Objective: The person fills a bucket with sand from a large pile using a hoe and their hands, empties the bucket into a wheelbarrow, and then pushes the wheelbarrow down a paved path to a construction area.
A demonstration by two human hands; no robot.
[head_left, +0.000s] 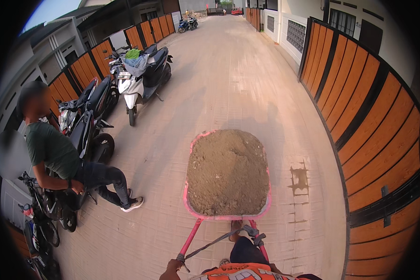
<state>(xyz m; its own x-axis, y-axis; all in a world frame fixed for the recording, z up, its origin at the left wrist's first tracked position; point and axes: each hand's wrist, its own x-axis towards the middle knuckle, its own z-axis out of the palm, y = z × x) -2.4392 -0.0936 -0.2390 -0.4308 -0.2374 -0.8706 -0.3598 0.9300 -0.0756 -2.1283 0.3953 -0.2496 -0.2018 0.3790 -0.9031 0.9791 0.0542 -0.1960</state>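
Observation:
A pink wheelbarrow (190, 211) heaped with brown sand (227, 170) stands just ahead of me on a paved lane. My left hand (171, 269) is closed around the end of its left pink handle (191, 238) at the bottom edge of the picture. The right pink handle (262, 248) runs down behind my orange shirt, and my right hand is hidden there. A grey rod (217, 241) lies across the two handles. One of my feet (235, 227) shows between the handles.
A person (56, 156) in a green shirt sits on a parked motorbike (86, 135) at my left, one leg stretched toward the lane. More scooters (142, 77) line the left side. Orange slatted fences (373, 121) run along both sides. A dark stain (299, 179) marks the paving.

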